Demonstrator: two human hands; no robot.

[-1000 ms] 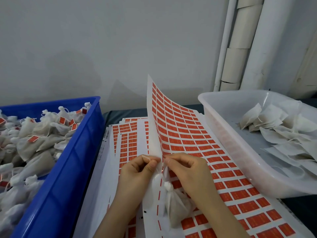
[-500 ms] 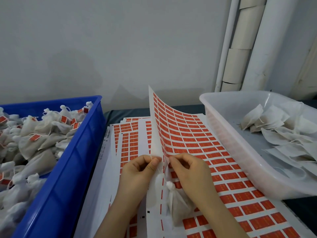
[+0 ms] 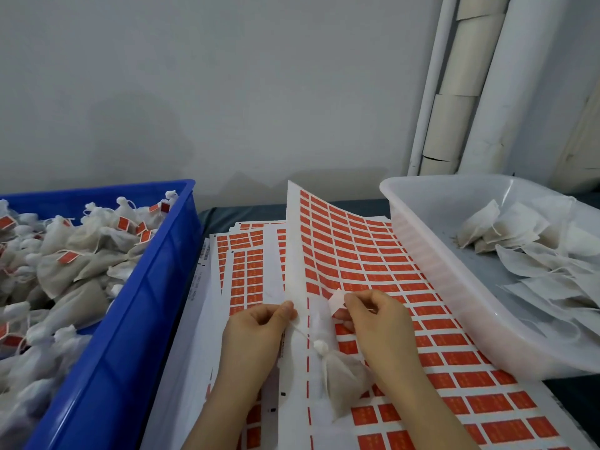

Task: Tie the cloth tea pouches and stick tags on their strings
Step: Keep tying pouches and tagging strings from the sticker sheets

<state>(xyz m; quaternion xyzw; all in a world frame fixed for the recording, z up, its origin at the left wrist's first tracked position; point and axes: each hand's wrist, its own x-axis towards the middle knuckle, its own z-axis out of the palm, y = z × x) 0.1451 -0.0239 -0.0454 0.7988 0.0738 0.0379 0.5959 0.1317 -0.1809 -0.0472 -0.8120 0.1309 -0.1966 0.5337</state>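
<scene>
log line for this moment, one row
step: tagging | left hand: pinches string | right hand: holds peeled tag | pouch: tied, lying on sticker sheet

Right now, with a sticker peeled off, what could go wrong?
The peeled tag in the right hand could curl and stick to itself before reaching the string. If the left hand loses its pinch on that thin string, the tag may land crooked.

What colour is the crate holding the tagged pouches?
Blue: the plastic crate shows best in the head view.
</scene>
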